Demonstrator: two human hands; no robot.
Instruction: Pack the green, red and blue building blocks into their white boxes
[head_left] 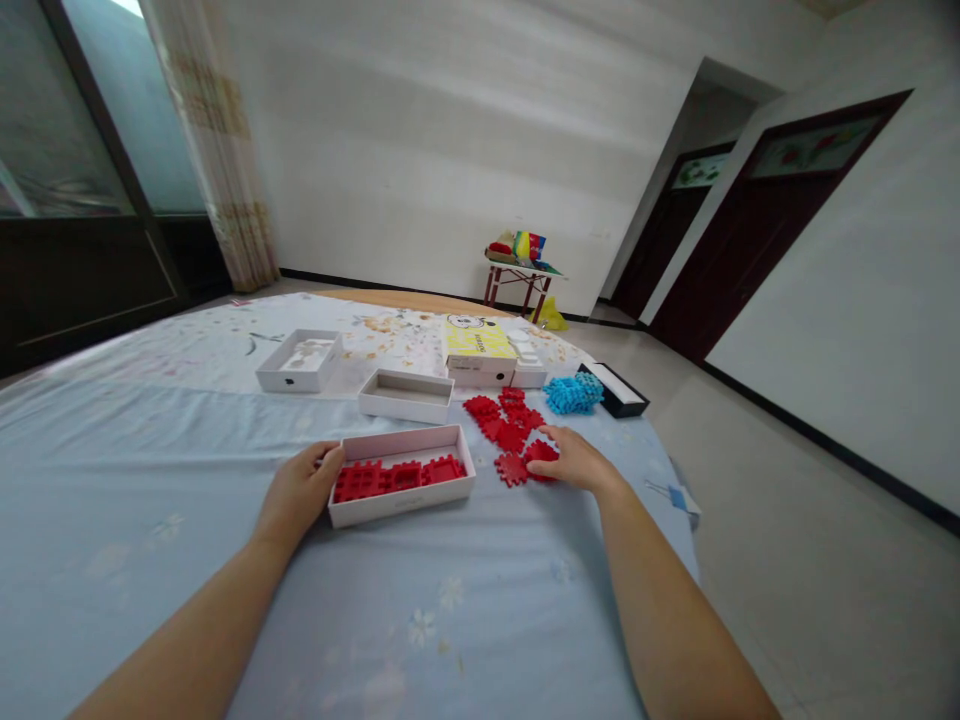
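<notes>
My left hand [304,488] grips the left end of a white open box [409,503], thumb at its rim. Red plastic interlocking tiles [360,482] lie along the near side inside that box. To the right of the box, my right hand [574,458] has its fingers over a red interlocking tile [541,460] on the cloth, thumb and fingers apart around it. Whether the tile is lifted I cannot tell. Beside it lies another red tile [512,468], and a loose pile of red tiles [506,425] spreads just behind.
Behind stand a white empty box [405,405], a white box with an insert [289,375], a yellow-topped box [480,350] and a white tray [529,372]. Blue tiles [574,393] are heaped near a black box [626,400]. The tablecloth [360,620] drops off at the right edge.
</notes>
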